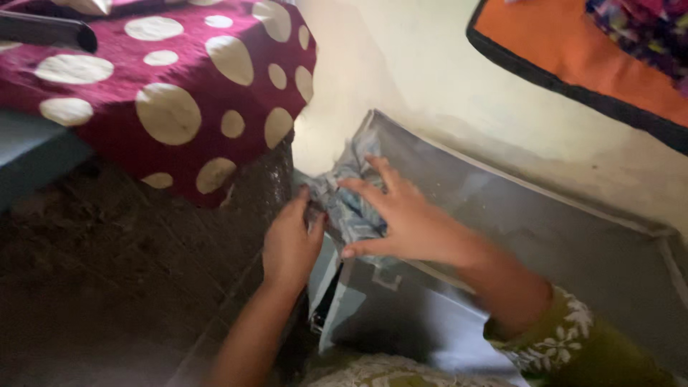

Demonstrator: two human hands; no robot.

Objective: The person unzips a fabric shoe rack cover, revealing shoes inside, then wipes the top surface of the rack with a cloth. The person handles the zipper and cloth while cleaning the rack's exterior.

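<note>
1. Maroon spotted cloth (172,93) draped far left; orange mat (573,50) far right.
2. Left hand (290,240) pinching, right hand (401,215) spread flat on crumpled grey fabric (351,204) atop grey case (516,244).
3. Case's near end cut off; fabric's folds blurred.

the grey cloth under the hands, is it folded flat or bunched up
Bunched up. The grey cloth is crumpled in creases on the grey box; the right hand presses on it and the left hand grips its edge.

1 head view — looking down, close in.
</note>
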